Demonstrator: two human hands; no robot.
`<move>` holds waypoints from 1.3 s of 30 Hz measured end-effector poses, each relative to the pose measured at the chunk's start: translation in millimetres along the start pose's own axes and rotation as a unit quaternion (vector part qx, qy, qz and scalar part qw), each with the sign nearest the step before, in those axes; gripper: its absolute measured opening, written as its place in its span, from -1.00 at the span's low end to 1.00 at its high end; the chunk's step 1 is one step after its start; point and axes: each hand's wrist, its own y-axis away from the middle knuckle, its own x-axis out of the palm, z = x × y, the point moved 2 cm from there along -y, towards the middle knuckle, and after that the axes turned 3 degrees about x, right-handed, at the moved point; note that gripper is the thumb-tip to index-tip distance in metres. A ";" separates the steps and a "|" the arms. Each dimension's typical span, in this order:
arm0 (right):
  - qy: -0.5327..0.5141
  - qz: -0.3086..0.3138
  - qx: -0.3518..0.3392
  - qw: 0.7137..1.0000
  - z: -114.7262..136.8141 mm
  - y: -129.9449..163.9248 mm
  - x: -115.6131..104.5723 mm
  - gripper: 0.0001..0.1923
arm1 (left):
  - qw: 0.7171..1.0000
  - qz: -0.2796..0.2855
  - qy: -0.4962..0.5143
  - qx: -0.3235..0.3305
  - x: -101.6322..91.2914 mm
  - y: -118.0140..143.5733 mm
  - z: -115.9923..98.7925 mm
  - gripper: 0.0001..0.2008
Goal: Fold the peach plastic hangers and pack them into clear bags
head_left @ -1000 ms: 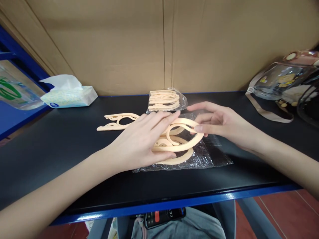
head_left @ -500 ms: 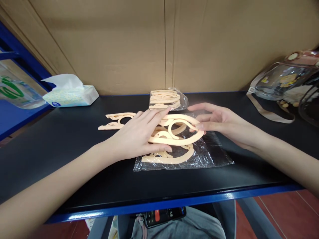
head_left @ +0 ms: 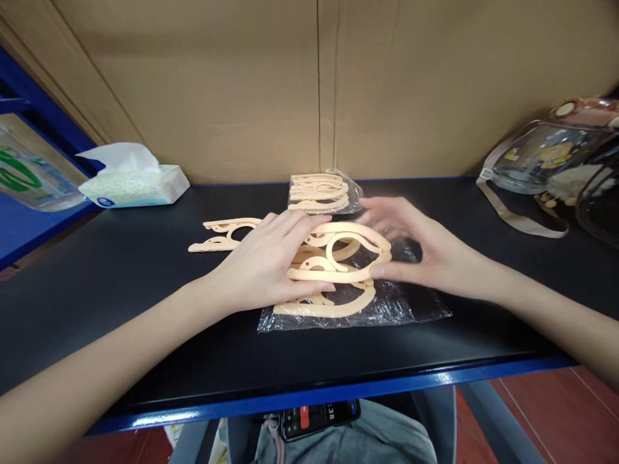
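A cream plastic folding hanger (head_left: 329, 276) lies folded above a clear plastic bag (head_left: 406, 306). My left hand (head_left: 264, 261) is closed over its left part, fingers across the back and thumb at the front. At the hanger's right end, my right hand (head_left: 428, 251) has its thumb against the lower arm, while its blurred fingers spread apart behind. Another cream hanger (head_left: 333, 310) rests on the bag under the held one. To the left, one more folded hanger (head_left: 213, 247) is partly covered by my left hand. What my left palm covers is hidden.
Several bagged hangers (head_left: 319, 193) stand at the back of the black table (head_left: 159, 348). A tissue pack (head_left: 140, 185) is at the back left, beside a large clear bottle (head_left: 39, 174). A clear strapped container (head_left: 536, 158) is at the right. A phone (head_left: 322, 419) rests on my lap.
My right hand has loosened its pinch on the hanger's right end. Its thumb has slid down to the lower arm and its fingers have spread. My left hand stays put.
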 end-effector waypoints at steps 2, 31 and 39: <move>0.126 -0.001 -0.082 0.989 6.5 2.4 2.8 -0.16 | 1.000 -0.007 0.006 -0.002 1.4 -0.3 -3.6 -0.25; 0.208 0.138 0.069 0.966 -13.6 18.5 -74.9 -0.22 | 0.969 0.214 0.115 -0.047 3.9 10.1 10.8 0.03; 0.155 0.181 0.031 0.971 -4.6 11.7 -54.5 -0.17 | 0.952 0.260 0.157 -0.046 -0.2 11.4 17.7 -0.01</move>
